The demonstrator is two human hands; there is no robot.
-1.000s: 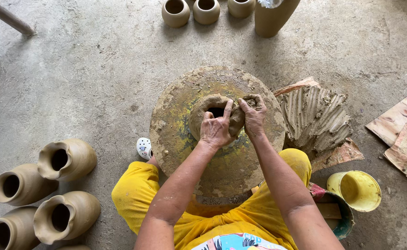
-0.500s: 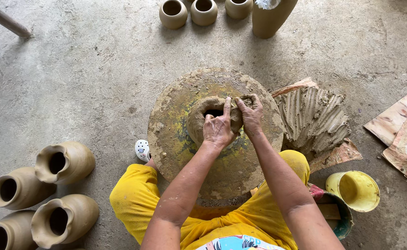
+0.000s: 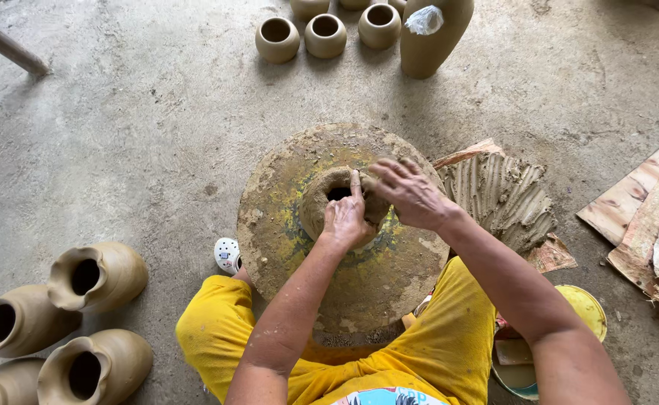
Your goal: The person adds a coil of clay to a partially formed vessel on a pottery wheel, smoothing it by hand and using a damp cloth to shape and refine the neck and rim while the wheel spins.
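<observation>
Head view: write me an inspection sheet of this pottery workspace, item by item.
Surface: round potter's wheel, caked with dried clay, on a concrete floor.
Job's things: hollow clay lump near the wheel's centre.
Clutter: pile of clay coils to the right; yellow bucket; wooden boards.
Hands: left hand on the lump, thumb at the opening; right hand against its right side.
Cables: nothing seen.
Surroundings: unfired jars lying on their sides at left; small pots and a tall vase at top; wooden pole at the upper left.
</observation>
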